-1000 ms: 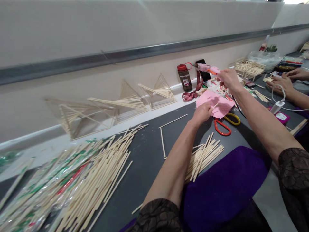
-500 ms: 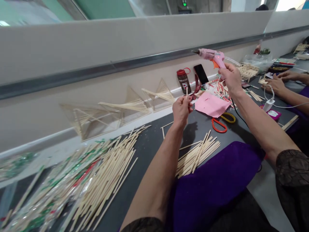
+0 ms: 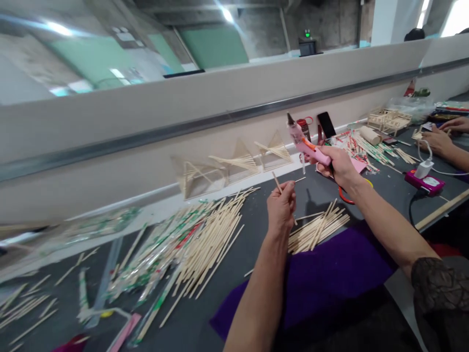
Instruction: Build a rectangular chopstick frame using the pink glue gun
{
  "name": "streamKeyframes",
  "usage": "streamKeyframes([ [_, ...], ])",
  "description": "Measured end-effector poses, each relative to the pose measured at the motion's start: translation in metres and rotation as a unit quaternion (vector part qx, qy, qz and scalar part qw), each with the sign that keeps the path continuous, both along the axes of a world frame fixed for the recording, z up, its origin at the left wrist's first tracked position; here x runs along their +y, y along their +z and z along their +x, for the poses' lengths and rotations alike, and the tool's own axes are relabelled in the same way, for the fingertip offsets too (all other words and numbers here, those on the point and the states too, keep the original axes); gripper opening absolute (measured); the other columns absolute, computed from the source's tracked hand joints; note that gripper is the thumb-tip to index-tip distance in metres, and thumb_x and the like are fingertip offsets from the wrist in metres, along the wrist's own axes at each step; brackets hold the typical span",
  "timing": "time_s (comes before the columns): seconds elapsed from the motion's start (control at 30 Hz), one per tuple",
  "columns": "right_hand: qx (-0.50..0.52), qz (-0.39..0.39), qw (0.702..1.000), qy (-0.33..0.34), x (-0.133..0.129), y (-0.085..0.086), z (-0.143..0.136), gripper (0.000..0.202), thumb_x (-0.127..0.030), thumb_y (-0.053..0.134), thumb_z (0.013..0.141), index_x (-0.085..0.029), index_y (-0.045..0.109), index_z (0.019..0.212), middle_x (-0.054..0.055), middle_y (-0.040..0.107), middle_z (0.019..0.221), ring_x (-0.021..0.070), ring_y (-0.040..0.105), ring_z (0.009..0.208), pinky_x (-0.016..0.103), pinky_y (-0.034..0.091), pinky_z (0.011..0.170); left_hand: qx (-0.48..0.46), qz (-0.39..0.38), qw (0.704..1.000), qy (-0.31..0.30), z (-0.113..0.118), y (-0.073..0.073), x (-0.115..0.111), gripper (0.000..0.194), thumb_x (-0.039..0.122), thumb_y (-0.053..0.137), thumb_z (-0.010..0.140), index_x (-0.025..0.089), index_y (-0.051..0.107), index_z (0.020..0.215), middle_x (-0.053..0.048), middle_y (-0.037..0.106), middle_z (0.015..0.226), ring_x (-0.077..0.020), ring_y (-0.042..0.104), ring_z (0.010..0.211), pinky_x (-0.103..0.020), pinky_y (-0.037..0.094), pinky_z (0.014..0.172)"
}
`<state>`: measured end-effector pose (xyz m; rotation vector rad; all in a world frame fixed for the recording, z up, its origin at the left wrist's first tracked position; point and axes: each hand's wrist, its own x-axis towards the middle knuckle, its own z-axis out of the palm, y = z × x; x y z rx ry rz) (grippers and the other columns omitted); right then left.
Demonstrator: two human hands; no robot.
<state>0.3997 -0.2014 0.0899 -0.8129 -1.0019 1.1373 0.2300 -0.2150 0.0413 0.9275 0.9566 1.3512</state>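
My left hand (image 3: pixel 281 206) is closed round a thin wooden stick (image 3: pixel 276 182), which slants up out of the fingers. Above and to the right, my right hand (image 3: pixel 336 166) grips a pink hot glue gun (image 3: pixel 301 142). Its dark nozzle points up and to the left, clear of the stick. A pile of short wooden sticks (image 3: pixel 322 229) lies on the dark table just beyond the purple cloth (image 3: pixel 330 266). Left of my forearm spreads a bigger heap of loose sticks (image 3: pixel 210 244).
Stick frames (image 3: pixel 238 164) lean along the wall. Plastic-wrapped sticks (image 3: pixel 157 249) lie to the left. Partly hidden by my right arm are red-handled scissors (image 3: pixel 344 196). A purple power socket (image 3: pixel 425 183) sits at right, near another person's hands (image 3: pixel 437 142).
The camera view has swung left and up. My right hand has lowered the glue gun towards the left hand, and its nozzle has turned upward. The stick in my left hand now leans left.
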Motion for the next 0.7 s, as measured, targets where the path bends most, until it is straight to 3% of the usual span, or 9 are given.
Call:
streamKeyframes([
  [0.2,0.034,-0.018,0.995,0.087,0.007,-0.013,-0.027,0.025,-0.040,0.060,0.078,-0.015,0.062,0.081,0.006,0.069,0.066,0.0060,0.039,0.039,0.019,0.023,0.034,-0.021,0.004,0.998,0.057,-0.020,-0.017,-0.006,0.048,0.046,0.088,0.052,0.016,0.061,0.078,0.010,0.050,0.046,-0.0019,0.030,0.034,-0.016,0.014,0.036],
  [0.47,0.030,0.045,0.990,0.128,0.001,-0.036,-0.030,0.039,-0.050,0.079,0.067,-0.018,0.063,0.084,0.002,0.067,0.078,0.0093,0.053,0.057,0.020,0.036,0.043,-0.013,0.067,0.995,0.075,-0.023,-0.009,-0.011,0.040,0.046,0.084,0.060,0.015,0.065,0.078,0.008,0.051,0.048,-0.0020,0.030,0.034,-0.018,0.014,0.037],
  [0.7,-0.036,0.066,0.992,0.100,-0.001,-0.043,-0.031,0.043,-0.043,0.082,0.063,-0.022,0.065,0.097,-0.001,0.065,0.082,0.0111,0.056,0.065,0.022,0.043,0.053,-0.071,0.061,0.994,0.060,-0.028,-0.004,-0.010,0.041,0.042,0.088,0.056,0.016,0.067,0.081,0.009,0.048,0.047,-0.0022,0.031,0.035,-0.017,0.013,0.037],
])
